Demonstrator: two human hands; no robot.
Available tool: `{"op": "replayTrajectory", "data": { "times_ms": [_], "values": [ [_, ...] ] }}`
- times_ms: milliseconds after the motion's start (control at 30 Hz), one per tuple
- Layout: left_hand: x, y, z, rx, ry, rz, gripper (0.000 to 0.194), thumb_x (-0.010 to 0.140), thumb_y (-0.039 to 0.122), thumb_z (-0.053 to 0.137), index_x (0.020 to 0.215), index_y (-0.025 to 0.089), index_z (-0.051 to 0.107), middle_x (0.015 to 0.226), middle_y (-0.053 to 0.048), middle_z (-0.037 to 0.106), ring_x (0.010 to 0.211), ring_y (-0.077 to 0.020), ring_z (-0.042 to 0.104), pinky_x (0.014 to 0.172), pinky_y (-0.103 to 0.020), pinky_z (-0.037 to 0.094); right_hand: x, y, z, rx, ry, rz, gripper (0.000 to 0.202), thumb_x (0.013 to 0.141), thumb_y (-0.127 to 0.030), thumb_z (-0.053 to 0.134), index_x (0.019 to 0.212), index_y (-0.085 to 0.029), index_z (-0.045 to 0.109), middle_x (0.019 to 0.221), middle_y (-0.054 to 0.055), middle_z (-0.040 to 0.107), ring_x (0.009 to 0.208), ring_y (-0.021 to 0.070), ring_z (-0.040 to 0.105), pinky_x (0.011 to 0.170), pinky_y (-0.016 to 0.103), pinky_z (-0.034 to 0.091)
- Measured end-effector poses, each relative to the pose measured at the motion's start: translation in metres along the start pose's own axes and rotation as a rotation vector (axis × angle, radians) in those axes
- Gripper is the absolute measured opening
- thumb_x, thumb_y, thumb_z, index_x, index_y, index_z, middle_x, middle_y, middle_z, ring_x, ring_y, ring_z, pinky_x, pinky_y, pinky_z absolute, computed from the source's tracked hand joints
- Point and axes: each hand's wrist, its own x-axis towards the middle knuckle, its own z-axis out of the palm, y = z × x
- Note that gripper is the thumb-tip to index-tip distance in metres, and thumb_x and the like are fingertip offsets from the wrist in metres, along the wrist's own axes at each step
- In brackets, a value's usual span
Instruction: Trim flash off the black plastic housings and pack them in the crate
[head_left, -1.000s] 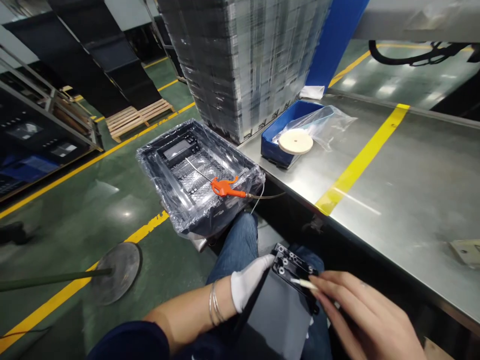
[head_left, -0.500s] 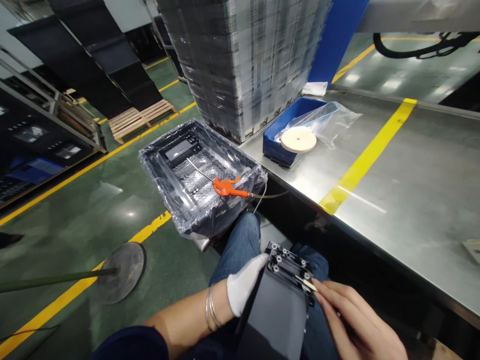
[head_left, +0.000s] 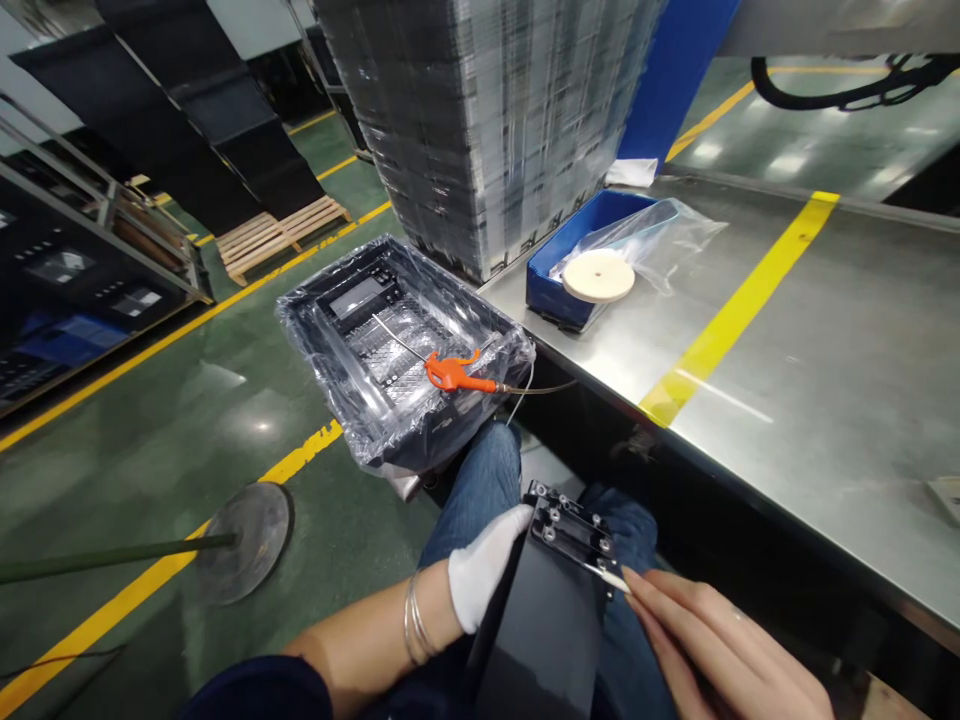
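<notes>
A dark grey box-shaped part [head_left: 555, 625] lies across my lap, its end facing away and set with several round metal-ringed holes and slots. My left hand [head_left: 486, 570], in a white glove, grips its left edge near that end; the fingers underneath are hidden. Bare, my right hand [head_left: 720, 640] pinches a slim tool with a pale handle and thin metal tip [head_left: 613, 578] between thumb and fingertips. The tip rests at or just over the near edge of the part's black end. I cannot tell whether it touches.
Left of the steel bench [head_left: 810, 400] stands a plastic-lined crate [head_left: 322, 385], an orange air blow gun [head_left: 454, 375] across its edge. A blue bin [head_left: 547, 295] holds a cream disc [head_left: 598, 275] and clear plastic. Behind rises a wrapped stack [head_left: 480, 120]; a round-based stand [head_left: 247, 540] is at left.
The tool in my right hand has shifted slightly left and toward me across the part's end. The part has tilted a little in my left hand, its end moving slightly left.
</notes>
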Motion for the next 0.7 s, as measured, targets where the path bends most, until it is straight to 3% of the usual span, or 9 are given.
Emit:
{"op": "replayTrajectory", "data": {
  "times_ms": [167,400,500,600,700],
  "values": [
    [0.000,-0.003,-0.002,0.004,-0.103,0.036,0.038,0.078,0.053,0.060,0.072,0.015,0.066,0.060,-0.005,0.068,0.055,-0.0175,0.059,0.070,-0.026,0.047,0.007,0.002,-0.004,-0.013,0.009,0.022,0.019,0.099,-0.019,0.051,0.102,-0.018,0.070,0.090,0.007,0.074,0.074,0.0149,0.073,0.066,0.022,0.059],
    [0.004,-0.006,-0.012,-0.030,-0.074,0.011,0.042,0.079,0.054,0.059,0.078,0.013,0.068,0.063,-0.005,0.069,0.060,-0.0187,0.059,0.073,-0.027,0.046,0.008,0.002,-0.005,0.019,0.000,0.022,0.019,0.100,-0.021,0.051,0.100,-0.017,0.070,0.087,0.007,0.073,0.074,0.0130,0.073,0.067,0.018,0.059],
    [0.000,0.001,-0.007,-0.060,-0.116,0.034,0.048,0.082,0.055,0.057,0.086,0.010,0.071,0.072,-0.008,0.072,0.068,-0.0192,0.064,0.077,-0.028,0.047,0.009,0.005,-0.004,0.110,0.001,0.061,0.019,0.100,-0.024,0.051,0.097,-0.019,0.069,0.087,0.006,0.071,0.076,0.0124,0.074,0.070,0.015,0.059],
    [-0.008,0.014,0.008,-0.089,-0.217,0.246,0.050,0.083,0.054,0.057,0.097,0.010,0.073,0.089,-0.011,0.076,0.081,-0.0216,0.068,0.088,-0.032,0.048,0.009,0.008,-0.001,0.110,0.118,0.161,0.017,0.099,-0.025,0.054,0.101,-0.021,0.070,0.093,0.006,0.071,0.081,0.0121,0.074,0.077,0.014,0.058],
    [-0.014,0.024,0.019,-0.110,-0.273,0.502,0.039,0.079,0.045,0.068,0.098,0.012,0.077,0.097,-0.009,0.078,0.090,-0.0219,0.069,0.095,-0.034,0.047,0.009,0.008,0.010,0.091,0.209,0.219,0.019,0.098,-0.023,0.055,0.109,-0.021,0.070,0.098,0.007,0.069,0.084,0.0122,0.073,0.078,0.014,0.058]
  ]
}}
